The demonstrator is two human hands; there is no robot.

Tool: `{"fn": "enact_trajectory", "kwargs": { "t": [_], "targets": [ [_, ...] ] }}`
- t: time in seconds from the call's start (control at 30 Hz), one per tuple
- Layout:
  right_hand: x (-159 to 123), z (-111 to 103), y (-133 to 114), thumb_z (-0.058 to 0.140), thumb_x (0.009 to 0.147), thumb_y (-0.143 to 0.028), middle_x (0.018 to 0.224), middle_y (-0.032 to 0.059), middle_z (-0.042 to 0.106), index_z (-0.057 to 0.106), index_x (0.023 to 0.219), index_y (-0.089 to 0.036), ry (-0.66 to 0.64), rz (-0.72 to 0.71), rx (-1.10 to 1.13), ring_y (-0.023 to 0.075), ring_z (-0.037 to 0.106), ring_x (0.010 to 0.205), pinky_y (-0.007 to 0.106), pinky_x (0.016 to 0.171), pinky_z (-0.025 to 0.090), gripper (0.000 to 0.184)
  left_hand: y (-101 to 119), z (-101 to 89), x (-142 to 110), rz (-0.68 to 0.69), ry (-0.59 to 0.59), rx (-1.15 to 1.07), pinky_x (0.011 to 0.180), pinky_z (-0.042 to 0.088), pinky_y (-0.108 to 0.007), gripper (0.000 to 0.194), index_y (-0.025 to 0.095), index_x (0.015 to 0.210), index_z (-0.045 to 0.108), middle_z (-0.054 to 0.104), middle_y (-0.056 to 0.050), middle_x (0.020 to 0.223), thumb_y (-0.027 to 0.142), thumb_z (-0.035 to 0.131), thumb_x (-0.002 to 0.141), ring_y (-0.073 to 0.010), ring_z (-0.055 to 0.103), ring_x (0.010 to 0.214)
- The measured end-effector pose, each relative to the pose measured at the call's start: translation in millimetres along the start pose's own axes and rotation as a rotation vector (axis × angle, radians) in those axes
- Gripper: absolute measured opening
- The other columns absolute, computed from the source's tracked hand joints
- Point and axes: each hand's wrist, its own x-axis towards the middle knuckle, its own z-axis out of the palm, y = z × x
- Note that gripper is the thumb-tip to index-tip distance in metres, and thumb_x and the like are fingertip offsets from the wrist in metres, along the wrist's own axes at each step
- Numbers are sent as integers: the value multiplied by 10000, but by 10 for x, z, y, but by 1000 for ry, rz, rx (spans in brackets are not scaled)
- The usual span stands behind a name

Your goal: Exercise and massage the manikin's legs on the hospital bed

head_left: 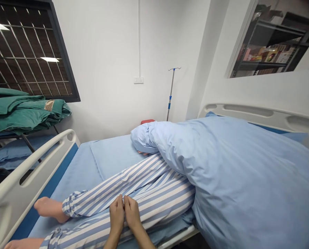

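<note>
Two hands, left (116,216), right (132,211), pinch striped trouser leg (165,197); runs diagonally to bare foot (23,243)

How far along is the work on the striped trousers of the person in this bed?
Done: a blue quilt already covers the upper body. In hand: the left hand and right hand pinch a striped trouser leg. Left: the trousers remain on, with a cuff above a bare foot.

place: hospital ward | signs: bed side rail (22,176) | IV pole (171,93) | striped patient pyjamas (161,197)
</note>
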Motion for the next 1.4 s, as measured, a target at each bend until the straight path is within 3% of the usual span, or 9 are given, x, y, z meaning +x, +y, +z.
{"fn": "enact_trajectory", "kwargs": {
  "t": [0.2,0.37,0.57,0.73,0.93,1.1,1.27,1.4],
  "targets": [
    [49,-225,8,342,903,-387,516,-11,488,493,569,-187,14,-34,-29,117,428,513,233,512,268,417,-27,174,-25,12,-16,66,530,313,-257,444,211,492,401,401,31,456,553,367,773,-128,368,503],
    [76,-421,-13,331,907,-361,549,-9,500,480,592,-183,-12,-38,-23,113,425,529,228,524,270,391,46,320,-84,77,-109,173,581,333,-264,420,194,573,523,562,-15,573,537,386,771,-162,473,593],
    [110,-624,81,303,914,-393,557,6,523,491,596,-189,17,-5,-95,128,447,540,239,533,271,422,163,574,-100,47,-45,64,533,296,-252,428,212,502,361,359,42,462,528,368,792,-124,360,512],
    [124,-829,147,312,919,-382,583,13,556,514,623,-190,73,-40,-161,130,475,552,241,551,276,407,191,827,-141,81,-82,145,571,313,-260,399,192,547,482,508,2,530,489,383,794,-144,439,568],
    [155,-1026,218,271,927,-395,613,38,594,529,653,-186,77,-19,-192,141,524,585,237,552,297,430,205,1069,-158,134,-86,138,556,298,-248,389,200,529,428,469,20,498,457,355,812,-128,415,534],
    [223,-1133,233,245,930,-405,592,35,591,525,660,-186,79,-52,-347,135,516,555,241,541,278,447,67,1108,-216,187,-155,343,602,295,-259,375,201,580,497,564,-22,581,426,327,828,-150,478,591],
    [216,-1111,361,218,936,-373,653,61,648,579,739,-185,52,-63,-609,166,577,608,265,557,256,452,68,1100,-186,162,-170,311,616,307,-257,395,200,577,475,548,-20,582,435,292,836,-148,481,604],
    [217,-1078,414,191,945,-376,638,55,648,575,728,-190,70,-89,-654,168,591,613,268,555,255,479,23,851,-85,166,-210,269,577,290,-252,400,203,509,400,462,7,505,442,305,814,-134,436,561]
  ]
}}
